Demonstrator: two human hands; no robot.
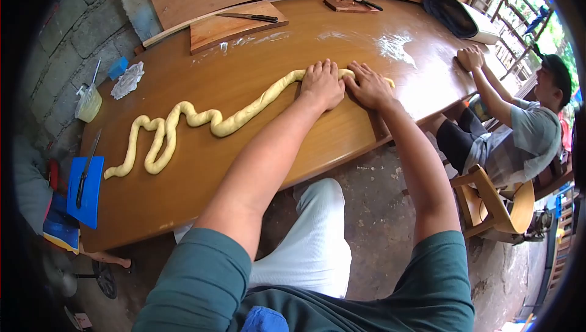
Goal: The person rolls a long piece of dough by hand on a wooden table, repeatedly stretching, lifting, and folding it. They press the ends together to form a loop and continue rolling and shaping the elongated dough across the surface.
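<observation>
A long rope of pale yellow dough (247,111) lies across the brown wooden table, wavy with several bends on the left and straighter toward the right. My left hand (323,85) rests flat on top of it, fingers stretched forward. Just to the right, my right hand (370,86) also lies over the rope with its fingers extended. A short bit of dough shows between the two hands, and the tip peeks out past my right hand. The stretch under my palms is hidden.
Cutting boards with knives, a wooden board (235,25) and a small board (351,5), lie at the back. A blue board (85,191) with a knife sits at left, near a tub (89,104). Flour (395,48) dusts the table. Another person (519,124) sits at right.
</observation>
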